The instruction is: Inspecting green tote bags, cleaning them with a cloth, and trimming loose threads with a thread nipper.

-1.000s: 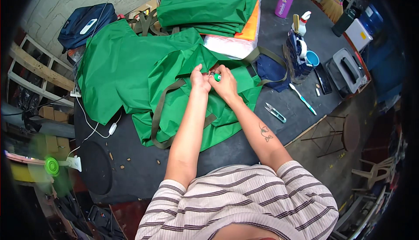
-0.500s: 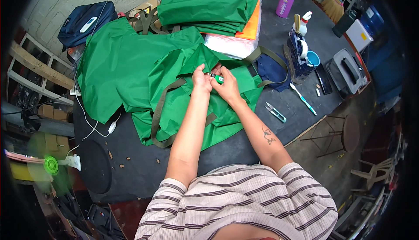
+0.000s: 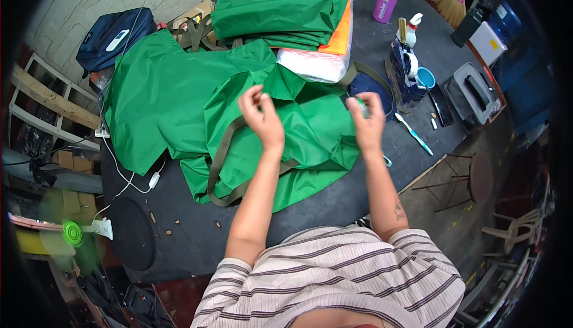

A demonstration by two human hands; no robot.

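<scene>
My left hand (image 3: 262, 119) is raised over the green fabric bag (image 3: 298, 125), its fingers loosely bent and apart, with nothing seen in them. My right hand (image 3: 369, 122) hovers over the bag's right edge, closed around a small green lighter (image 3: 363, 108) that is mostly hidden by the fingers. The bag lies spread and creased on the dark table, with an olive webbing strap (image 3: 222, 161) looped along its near left side. Behind my right forearm, only a handle tip of the thread snips (image 3: 388, 161) shows.
Folded green bags (image 3: 280, 15) are stacked at the back, beside plastic-wrapped material (image 3: 316, 62). On the right are a purple bottle (image 3: 387, 0), an organizer (image 3: 406, 83), a toothbrush (image 3: 413, 133), a phone (image 3: 441, 107) and a grey case (image 3: 471, 95). A green fan (image 3: 72, 233) spins at left.
My hands have parted from their joined position at the bag's opening. The left moved left, and the right swung right with the lighter, its forearm now covering most of the snips.
</scene>
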